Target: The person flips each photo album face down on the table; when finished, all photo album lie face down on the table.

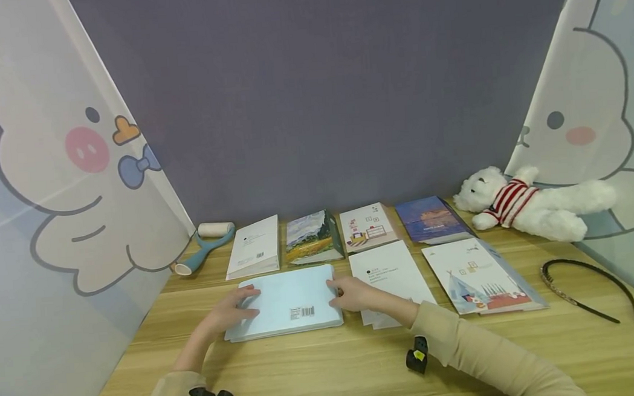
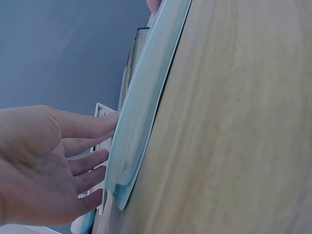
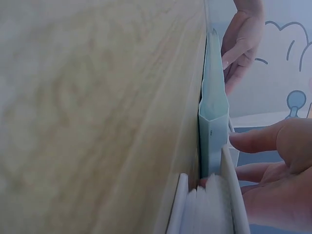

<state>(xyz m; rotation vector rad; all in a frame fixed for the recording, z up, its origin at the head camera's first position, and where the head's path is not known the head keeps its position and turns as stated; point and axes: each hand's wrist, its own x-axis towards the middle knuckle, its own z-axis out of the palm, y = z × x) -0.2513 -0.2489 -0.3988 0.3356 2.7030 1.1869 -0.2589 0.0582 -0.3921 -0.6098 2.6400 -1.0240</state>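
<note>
A pale blue notebook (image 1: 287, 300) with a barcode lies flat near the middle of the table, on top of another pale blue cover that shows at its lower edge. My left hand (image 1: 231, 309) rests on its left end; in the left wrist view that hand (image 2: 53, 161) has its fingers fairly straight, their tips on the cover. At the right end my right hand (image 1: 350, 294) grips the notebook's edge. In the right wrist view the thumb of the right hand (image 3: 287, 170) is at the cover beside the spine (image 3: 212, 144), and a fingertip shows low by the spine.
Behind stands a row of notebooks: white (image 1: 254, 247), landscape (image 1: 313, 237), illustrated (image 1: 368, 228) and purple-blue (image 1: 432, 218). More notebooks (image 1: 393, 278) (image 1: 480, 276) lie to the right. A blue-handled roller (image 1: 206, 250) is back left; a white plush bear (image 1: 524, 203) and black headband (image 1: 589, 278) are right.
</note>
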